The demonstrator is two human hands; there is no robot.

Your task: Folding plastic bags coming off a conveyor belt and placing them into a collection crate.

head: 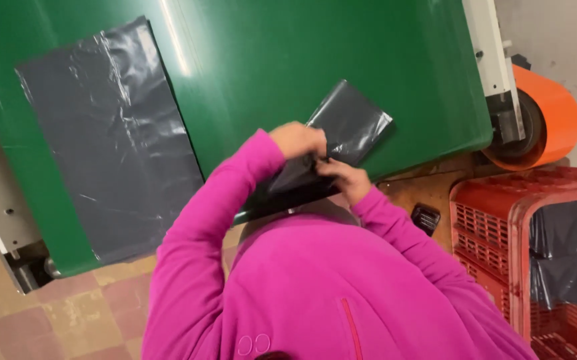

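A folded dark grey plastic bag (345, 127) lies partly on the green conveyor belt (268, 60) and partly against my chest. My left hand (296, 139) grips its upper edge. Just to the right and a little lower, my right hand (345, 179) pinches the same bag. Both arms are in bright pink sleeves. A second dark grey plastic bag (112, 133) lies flat and unfolded on the belt to the left, clear of both hands.
An orange roller (548, 120) sits at the belt's right end beside a white frame (495, 60). A red plastic crate (522, 220) holding dark folded bags stands at the right. Tiled floor (55, 313) shows at the lower left.
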